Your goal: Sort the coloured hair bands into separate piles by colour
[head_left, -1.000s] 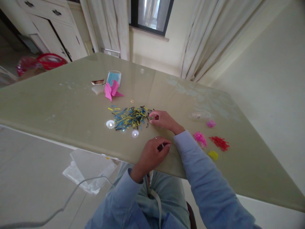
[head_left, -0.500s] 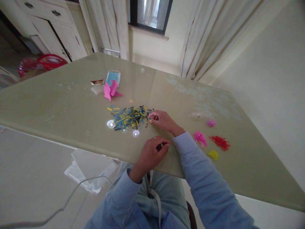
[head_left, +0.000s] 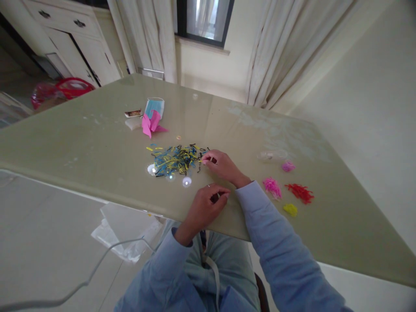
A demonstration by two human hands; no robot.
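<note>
A mixed pile of small rubber bands (head_left: 177, 160), blue, yellow and black, lies on the glossy table in front of me. At the pile's right edge is my right hand (head_left: 222, 166), its thumb and forefinger pinched together beside some black bands. Whatever is between those fingertips is too small to make out. Closer to the table's front edge rests my left hand (head_left: 208, 203), thumb and forefinger also closed together. Its fingertips hide anything they hold. To the right lie separate heaps of pink bands (head_left: 272, 187), red bands (head_left: 299, 193) and yellow bands (head_left: 290, 210).
Beyond the pile, a pink folded paper (head_left: 152, 123) lies against a blue face mask (head_left: 155, 107), with a small printed packet (head_left: 133, 113) to their left. A clear plastic bag (head_left: 272, 155) and a smaller pink heap (head_left: 288, 166) sit at right. A cable (head_left: 107, 251) hangs below the table.
The view has shifted slightly. My right hand stays at the pile's edge with only a small motion of the fingers. My left hand remains pinched in nearly the same place.
</note>
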